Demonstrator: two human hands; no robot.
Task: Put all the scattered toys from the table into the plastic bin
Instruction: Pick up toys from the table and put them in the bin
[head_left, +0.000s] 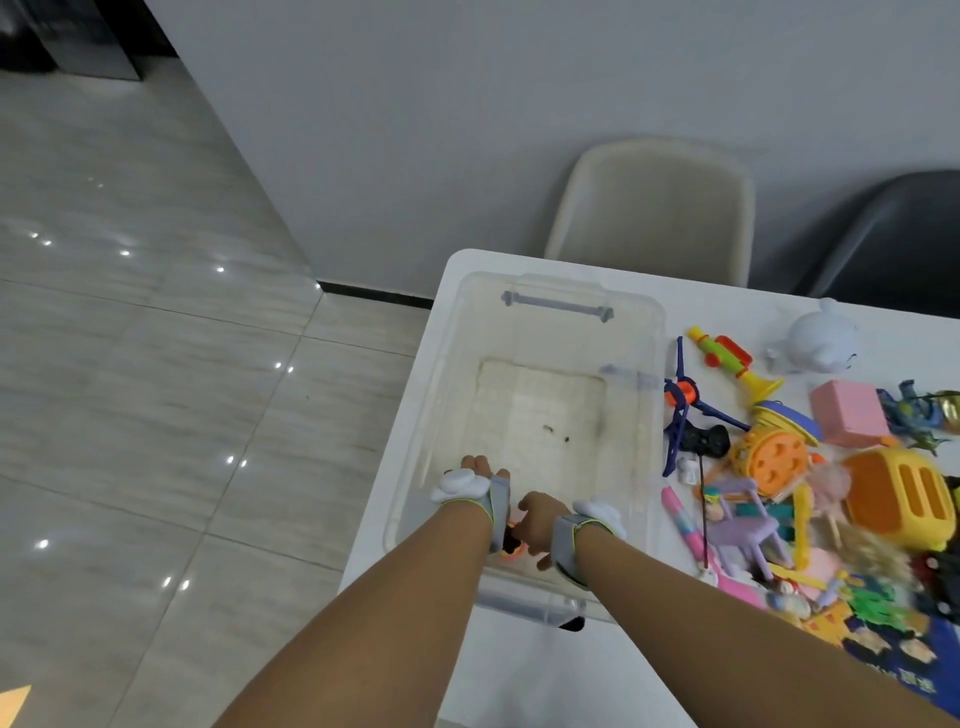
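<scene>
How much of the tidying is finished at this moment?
Almost nothing is done: the plastic bin looks nearly empty. Both hands, left hand and right hand, are at its near wall around a small orange toy. The toy pile remains on the table.

- Single view only: head-worn wide-angle camera, looking forward and steeply down from above the near edge of the white table.
- Both forearms enter from the bottom edge; left hand and right hand sit just below frame centre, close to the lens.
- Clear plastic bin lies centre frame, seen from above, so its floor and far handle are visible.
- Scattered toys fill the lower right, cut off by the right edge.
- Horizon is tilted: tiled floor fills the left half, grey wall the top.
- Beige chair and black chair stand beyond the table's far edge.
- Wide-angle bending at the edges; slight blur throughout.
- No second view, so no shared area.
</scene>
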